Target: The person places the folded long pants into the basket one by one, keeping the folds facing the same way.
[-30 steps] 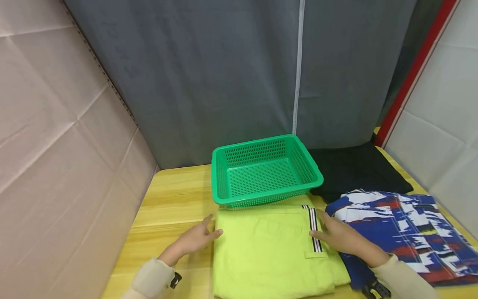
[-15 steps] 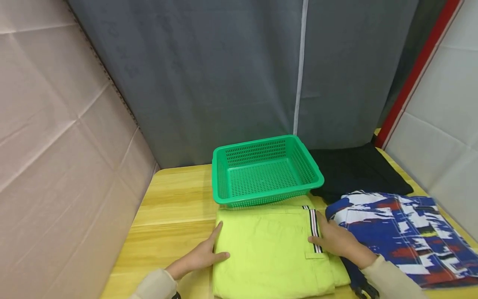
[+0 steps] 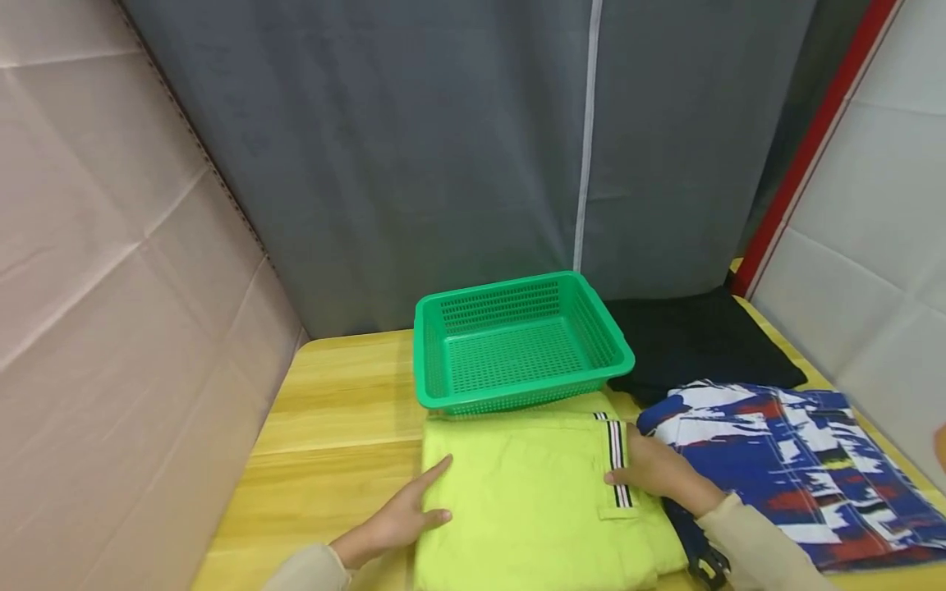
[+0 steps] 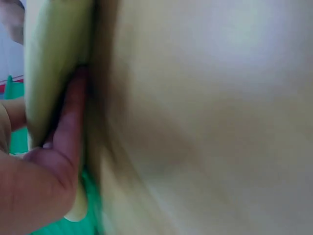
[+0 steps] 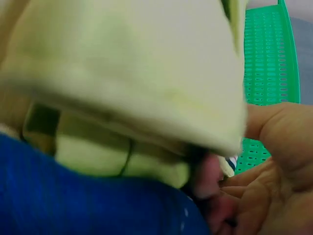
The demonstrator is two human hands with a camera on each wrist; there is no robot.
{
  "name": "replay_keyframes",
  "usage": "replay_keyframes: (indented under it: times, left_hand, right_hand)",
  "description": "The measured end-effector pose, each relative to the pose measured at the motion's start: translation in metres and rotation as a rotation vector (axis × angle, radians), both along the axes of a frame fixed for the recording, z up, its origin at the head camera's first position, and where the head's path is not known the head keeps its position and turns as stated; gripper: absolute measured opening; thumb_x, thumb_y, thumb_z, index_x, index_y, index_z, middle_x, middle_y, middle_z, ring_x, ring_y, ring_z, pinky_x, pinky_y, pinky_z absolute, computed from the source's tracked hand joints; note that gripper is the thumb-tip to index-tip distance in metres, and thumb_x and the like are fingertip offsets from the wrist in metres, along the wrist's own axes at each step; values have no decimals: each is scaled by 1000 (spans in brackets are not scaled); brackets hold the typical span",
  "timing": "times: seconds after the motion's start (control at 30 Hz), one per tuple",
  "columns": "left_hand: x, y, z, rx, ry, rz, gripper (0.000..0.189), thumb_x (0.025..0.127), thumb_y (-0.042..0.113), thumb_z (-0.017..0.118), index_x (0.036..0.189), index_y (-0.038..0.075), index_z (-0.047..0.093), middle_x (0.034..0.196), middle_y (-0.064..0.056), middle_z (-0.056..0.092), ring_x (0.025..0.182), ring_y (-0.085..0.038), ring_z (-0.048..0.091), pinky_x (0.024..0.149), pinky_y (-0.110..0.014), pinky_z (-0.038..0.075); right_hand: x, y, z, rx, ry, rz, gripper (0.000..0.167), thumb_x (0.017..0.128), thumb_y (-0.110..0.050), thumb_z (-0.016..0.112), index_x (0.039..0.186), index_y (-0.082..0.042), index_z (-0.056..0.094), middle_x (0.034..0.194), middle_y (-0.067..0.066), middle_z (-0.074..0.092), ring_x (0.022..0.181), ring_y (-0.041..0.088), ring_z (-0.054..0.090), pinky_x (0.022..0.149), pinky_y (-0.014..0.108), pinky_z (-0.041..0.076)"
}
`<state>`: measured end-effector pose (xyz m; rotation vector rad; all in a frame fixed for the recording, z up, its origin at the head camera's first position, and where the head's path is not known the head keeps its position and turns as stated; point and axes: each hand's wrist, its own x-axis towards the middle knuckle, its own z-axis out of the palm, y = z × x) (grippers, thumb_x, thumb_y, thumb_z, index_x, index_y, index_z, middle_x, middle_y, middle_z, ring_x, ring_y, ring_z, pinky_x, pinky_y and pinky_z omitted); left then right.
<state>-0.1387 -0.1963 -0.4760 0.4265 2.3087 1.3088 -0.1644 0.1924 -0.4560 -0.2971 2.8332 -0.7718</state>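
Note:
A folded yellow-green garment (image 3: 532, 501) with a black, white and pink striped band lies on the wooden table in the head view. My left hand (image 3: 399, 521) grips its left edge, thumb on top. In the left wrist view the fingers (image 4: 71, 122) go in under the cloth. At the opposite edge, beside the striped band, my right hand (image 3: 654, 468) grips the garment with its thumb over the top. The right wrist view shows the right fingertips (image 5: 210, 176) tucked below the cloth's edge, close to a blue fabric (image 5: 98, 191).
An unfilled green plastic basket (image 3: 517, 357) stands behind the garment, overlapping its far end. To the right lie a blue, white and red patterned garment (image 3: 783, 476) and a folded black cloth (image 3: 695, 336). Bare wooden table (image 3: 332, 443) shows at left; fabric walls enclose the sides and back.
My left hand has come in from beside the garment onto its left edge, its fingers now under it. My right hand has closed on the right edge. The view has shifted slightly.

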Motion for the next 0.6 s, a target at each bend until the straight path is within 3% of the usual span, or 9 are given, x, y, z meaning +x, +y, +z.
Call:
replay_keyframes:
  times: [0.13,0.33,0.5,0.6]
  left_hand:
    - [3,3,6,-23,45,4,74,90,10,63,153,8,24,157,-23,21,142,-51,17,111,-67,17]
    - [6,1,13,-51,59,29,74,90,8,62,154,10,23,157,-22,22,142,-50,18,110,-67,17]
    - [6,2,24,-10,78,31,72,92,12,61,154,13,23,156,-22,23,142,-50,18,111,-67,16]
    - [8,3,35,16,70,6,72,93,16,61,154,12,23,156,-23,22,142,-50,17,111,-67,16]
  right_hand:
    - [0,-1,-3,6,10,-22,84,76,-27,81,134,16,38,116,30,62,103,42,63,83,55,50]
    - [4,0,-7,-59,15,-34,82,80,-28,78,135,18,37,119,33,60,107,45,60,87,57,48]
    - [7,4,5,-99,44,-49,76,83,-23,75,132,22,37,119,38,57,107,47,60,89,56,48]
    - [9,8,18,-110,19,-76,77,85,-25,73,134,21,36,109,30,65,98,38,65,83,51,52]
